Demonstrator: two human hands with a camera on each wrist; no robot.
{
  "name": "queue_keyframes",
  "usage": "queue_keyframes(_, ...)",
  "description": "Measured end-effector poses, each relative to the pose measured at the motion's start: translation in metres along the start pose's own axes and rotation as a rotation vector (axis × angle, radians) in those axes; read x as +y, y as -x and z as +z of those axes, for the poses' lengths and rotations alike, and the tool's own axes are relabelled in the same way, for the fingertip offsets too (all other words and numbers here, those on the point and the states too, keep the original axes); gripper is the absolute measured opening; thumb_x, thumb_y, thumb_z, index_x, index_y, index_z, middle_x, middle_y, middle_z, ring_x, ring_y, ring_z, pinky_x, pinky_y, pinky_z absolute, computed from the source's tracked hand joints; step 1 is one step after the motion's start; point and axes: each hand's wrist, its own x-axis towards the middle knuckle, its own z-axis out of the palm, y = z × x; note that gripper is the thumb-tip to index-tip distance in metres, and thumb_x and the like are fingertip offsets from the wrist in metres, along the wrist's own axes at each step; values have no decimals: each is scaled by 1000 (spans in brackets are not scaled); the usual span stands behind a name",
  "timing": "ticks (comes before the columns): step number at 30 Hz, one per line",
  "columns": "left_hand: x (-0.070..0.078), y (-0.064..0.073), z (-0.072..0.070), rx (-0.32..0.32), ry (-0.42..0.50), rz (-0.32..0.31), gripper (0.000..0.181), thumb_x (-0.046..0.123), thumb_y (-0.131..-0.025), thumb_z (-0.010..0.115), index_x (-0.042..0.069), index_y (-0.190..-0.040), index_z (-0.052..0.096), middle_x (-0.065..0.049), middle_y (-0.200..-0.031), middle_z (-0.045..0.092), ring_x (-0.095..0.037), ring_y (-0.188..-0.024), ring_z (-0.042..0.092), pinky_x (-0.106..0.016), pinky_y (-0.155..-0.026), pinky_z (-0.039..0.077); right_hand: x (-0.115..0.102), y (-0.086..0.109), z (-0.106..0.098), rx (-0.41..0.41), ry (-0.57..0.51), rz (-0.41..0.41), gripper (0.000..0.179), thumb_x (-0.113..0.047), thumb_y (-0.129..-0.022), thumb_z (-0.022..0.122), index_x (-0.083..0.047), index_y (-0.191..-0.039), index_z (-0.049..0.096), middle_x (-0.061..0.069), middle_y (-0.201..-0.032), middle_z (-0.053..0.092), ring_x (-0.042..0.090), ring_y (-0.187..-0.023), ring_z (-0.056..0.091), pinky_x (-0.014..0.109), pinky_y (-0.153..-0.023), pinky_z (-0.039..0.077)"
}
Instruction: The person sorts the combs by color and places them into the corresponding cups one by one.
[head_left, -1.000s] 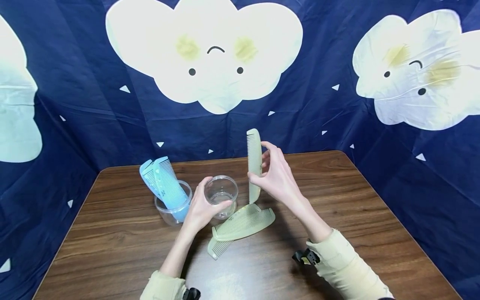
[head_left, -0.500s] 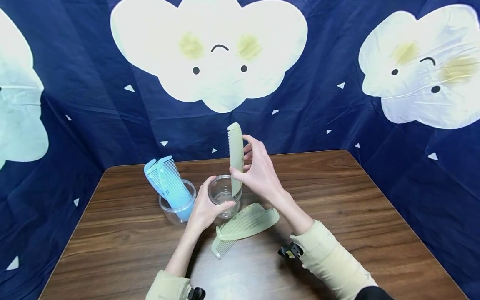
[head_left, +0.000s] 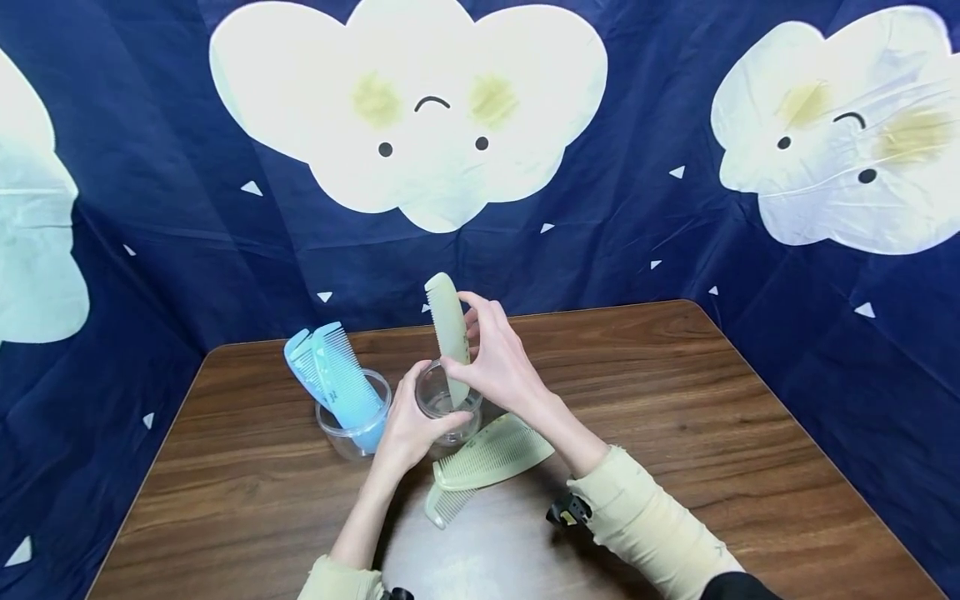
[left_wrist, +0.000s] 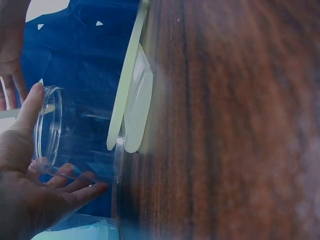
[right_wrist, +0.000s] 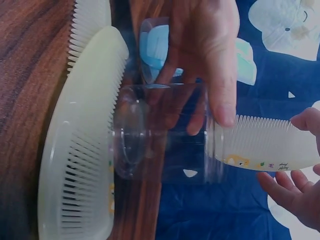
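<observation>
While the left hand (head_left: 408, 427) curls its thumb and fingers around a clear, round plastic tub (right_wrist: 172, 155), the right hand (head_left: 493, 357) pinches a pale-green plastic comb (head_left: 448, 323), slightly tilted, its lower end just inside the tub's mouth. Some right fingers are partly hidden behind that comb; both wrist views cut that hand off. The right wrist overlaps the far end of the stacked pale-green combs (head_left: 491, 457) beside the tub. To its left, light-blue combs (head_left: 343, 390) lean in a second clear tub (head_left: 336, 435).
</observation>
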Motion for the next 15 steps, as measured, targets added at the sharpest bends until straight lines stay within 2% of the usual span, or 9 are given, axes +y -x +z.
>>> queue_keyframes(6, 2, 1, 0, 6, -4, -8, 109, 52, -69, 93, 26, -156, 33, -11, -157, 39, -33, -143, 44, -57, -115, 40, 4, 5, 6, -30, 64, -1, 88, -23, -81, 82, -21, -155, 36, 7, -123, 55, 20, -104, 64, 33, -83, 55)
queue_keyframes(15, 2, 0, -1, -17, 3, -14, 110, 53, -70, 92, 28, -158, 30, -11, -159, 36, -35, -146, 41, -60, -116, 38, 10, 10, 15, -91, 113, -9, 86, -22, -81, 84, -22, -153, 37, 4, -124, 55, 21, -105, 64, 33, -82, 55)
